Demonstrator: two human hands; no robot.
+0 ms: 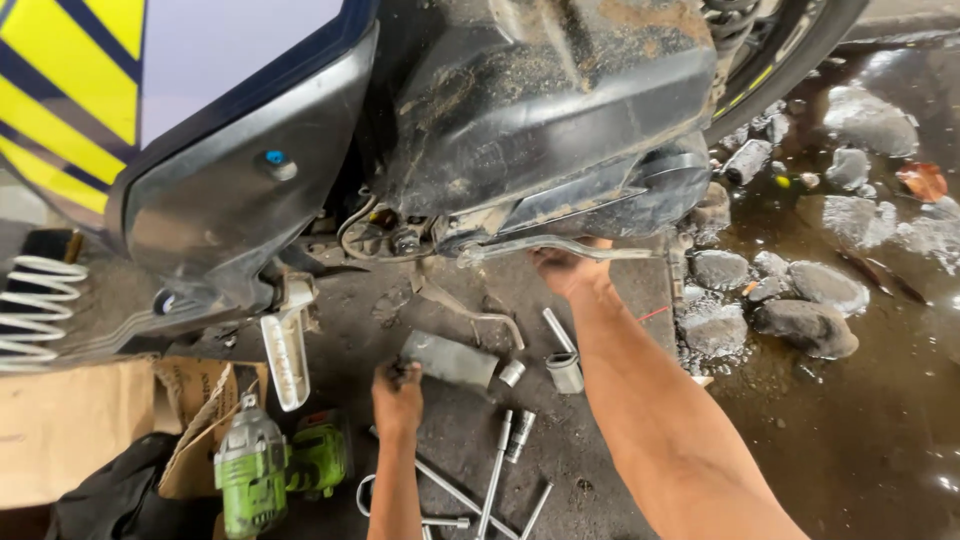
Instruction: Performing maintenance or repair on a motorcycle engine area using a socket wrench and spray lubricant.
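Hands apart: right hand (565,268) is closed on the kick lever (560,246), whose long axis runs sideways under the scooter engine (540,100), while left hand (397,395), lower and nearer, is clamped on a grey metal plate (450,358) above scattered sockets (565,372).

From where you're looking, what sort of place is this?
Probably a roadside motorbike repair spot: a scooter raised over bare ground, socket wrenches scattered under it, and a green power wrench lying by cardboard.
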